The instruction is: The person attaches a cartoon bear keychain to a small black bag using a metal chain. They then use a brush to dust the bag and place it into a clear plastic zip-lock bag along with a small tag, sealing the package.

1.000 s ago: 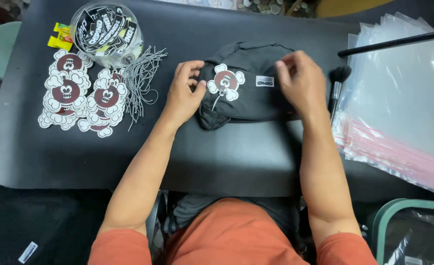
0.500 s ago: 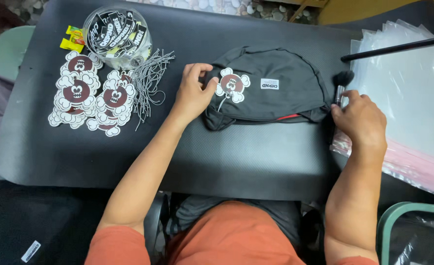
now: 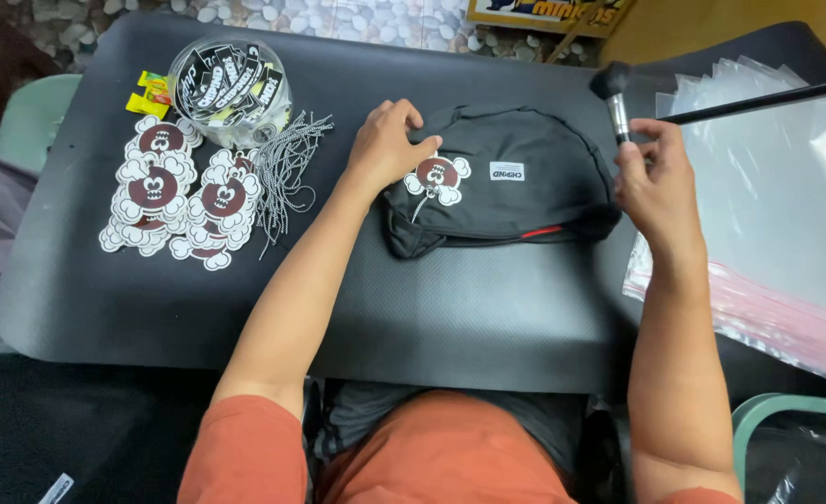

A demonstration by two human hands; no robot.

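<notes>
Cap (image 3: 516,187), black, was seen lying flattened at centre-right of the dark mat (image 3: 432,308), with a cloud-shaped tag (image 3: 437,175) hung on its left part and a small white label beside that.

Left to right:
- Two yellow items (image 3: 150,93) at far left, too small to be identified.
- Clear round tub (image 3: 229,89) of black-and-white pieces was set at the top left; contents not resolvable.
- Cloud-shaped tags in a stack (image 3: 175,196) were fanned out below the tub, overlapping, so the count could not be told.
- Bundle of thin strings (image 3: 287,168) was laid just right of the stack.
- Left hand (image 3: 387,145) was laid on the cap's left edge, fingers curled down onto the fabric, thumb just beside the hung tag. Whether fabric was pinched could not be told.
- Red strip (image 3: 541,231) was visible at the cap's lower edge; the underside was hidden.
- Right hand (image 3: 658,182) was closed around the handle of a small brush (image 3: 612,89), bristles pointing up, clear of the cap. Most of the handle was hidden in the hand.
- Black rod (image 3: 758,101) crossed above the clear bags (image 3: 786,224), which were cut off at the right edge.

Hands were held well apart.
</notes>
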